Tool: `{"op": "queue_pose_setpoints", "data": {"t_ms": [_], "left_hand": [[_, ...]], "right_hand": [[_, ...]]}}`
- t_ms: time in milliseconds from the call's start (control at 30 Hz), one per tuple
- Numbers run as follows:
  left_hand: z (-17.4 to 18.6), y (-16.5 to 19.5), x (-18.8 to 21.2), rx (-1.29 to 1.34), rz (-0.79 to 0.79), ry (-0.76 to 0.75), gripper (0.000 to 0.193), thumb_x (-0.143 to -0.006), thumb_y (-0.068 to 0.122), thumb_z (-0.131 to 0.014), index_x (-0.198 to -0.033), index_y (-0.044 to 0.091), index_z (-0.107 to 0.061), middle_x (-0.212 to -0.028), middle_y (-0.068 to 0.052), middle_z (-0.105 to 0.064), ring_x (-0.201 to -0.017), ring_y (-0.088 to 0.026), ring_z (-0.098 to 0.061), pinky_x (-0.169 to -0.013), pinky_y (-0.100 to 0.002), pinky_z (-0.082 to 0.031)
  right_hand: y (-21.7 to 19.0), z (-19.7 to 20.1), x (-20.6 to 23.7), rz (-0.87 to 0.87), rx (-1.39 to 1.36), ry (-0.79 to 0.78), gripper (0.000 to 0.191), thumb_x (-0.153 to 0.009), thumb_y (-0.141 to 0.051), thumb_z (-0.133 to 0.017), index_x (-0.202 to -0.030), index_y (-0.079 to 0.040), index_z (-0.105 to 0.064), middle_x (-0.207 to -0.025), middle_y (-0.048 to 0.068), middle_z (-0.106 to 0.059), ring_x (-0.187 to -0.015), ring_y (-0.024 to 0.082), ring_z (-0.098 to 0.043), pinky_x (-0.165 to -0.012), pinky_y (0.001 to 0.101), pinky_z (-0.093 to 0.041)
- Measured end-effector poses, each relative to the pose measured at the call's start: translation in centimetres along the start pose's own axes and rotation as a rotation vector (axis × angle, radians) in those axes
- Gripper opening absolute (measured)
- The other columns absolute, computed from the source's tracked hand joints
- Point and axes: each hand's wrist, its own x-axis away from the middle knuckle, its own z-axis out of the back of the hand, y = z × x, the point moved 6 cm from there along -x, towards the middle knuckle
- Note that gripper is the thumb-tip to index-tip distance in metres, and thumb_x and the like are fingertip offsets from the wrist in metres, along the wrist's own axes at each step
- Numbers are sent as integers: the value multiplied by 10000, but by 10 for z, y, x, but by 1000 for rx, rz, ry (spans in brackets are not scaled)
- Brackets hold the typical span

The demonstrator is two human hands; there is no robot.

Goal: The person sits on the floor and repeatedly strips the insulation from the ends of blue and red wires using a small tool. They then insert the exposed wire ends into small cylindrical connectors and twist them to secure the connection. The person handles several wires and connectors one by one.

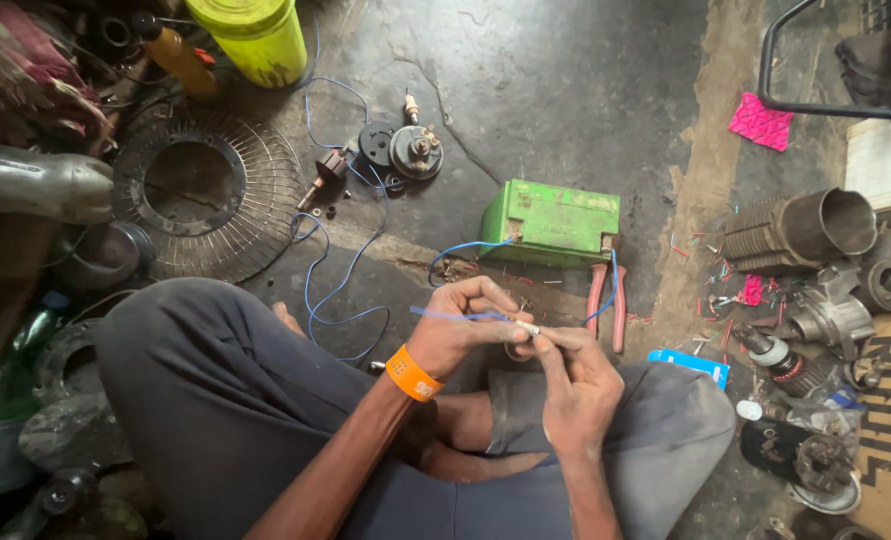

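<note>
a green box-shaped battery (554, 222) lies on the dark concrete floor (566, 90) near the middle, its top bare green with faint marking too blurred to make out. toward the far left edge of the floor stands a yellow-green plastic can (256, 35), with an orange bottle (174, 50) just beside it. a bright pink cloth scrap (761, 122) lies toward the far right, and a flat blue packet (690, 365) rests by the person's right knee. red-handled pliers (606, 300) lie just in front of the battery. the thin blue wire (461, 316) runs between both hands above the crossed legs; it is slender, light blue, with a small pale metal tip where the fingers meet. the left hand (461, 325), with an orange wristband (413, 374) on the wrist, is closed with fingertips pinching the wire. the right hand (571, 375) is closed too, thumb and forefinger pinching the wire's tip. another blue wire (346, 260) loops across the floor toward a round wire fan guard (211, 195) at the left.
</note>
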Motion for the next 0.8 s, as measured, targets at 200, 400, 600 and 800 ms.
{"op": "queue_pose_setpoints", "data": {"t_ms": [200, 400, 600, 800], "left_hand": [[1, 12, -6, -3, -35, -21, 239, -846, -6, -808, -1025, -9, -650, -1030, -172, -773, -935, -187, -754, -861, -310, -608], [-3, 16, -2, -32, -33, -49, 237, -840, -6, -815, -1017, -12, -659, -1032, -175, -777, -946, -190, -753, -853, -320, -613], [-3, 16, -1, -50, -44, -49, 236, -823, -16, -827, -1000, -6, -671, -1009, -155, -774, -928, -165, -745, -833, -302, -609], [-1, 10, 1, -24, -14, -64, 211, -816, -15, -834, -963, -5, -683, -980, -129, -766, -872, -161, -738, -768, -316, -612]], "right_hand": [[7, 2, -6, -98, -100, 8, 209, -958, 39, -633, -1159, 87, -662, -1029, 154, -748, -876, 198, -756, -807, 294, -622], [2, 3, -2, -35, -15, 37, 165, -983, 33, -636, -1127, 112, -653, -1008, 172, -738, -864, 214, -761, -796, 308, -632], [-5, -5, 2, 49, 49, -4, 111, -1008, 44, -604, -1106, 90, -628, -1004, 166, -740, -881, 198, -754, -826, 297, -626], [-2, -6, 6, 54, 35, -31, 83, -1018, 62, -601, -1094, 88, -622, -990, 157, -729, -896, 191, -738, -837, 287, -603]]}}
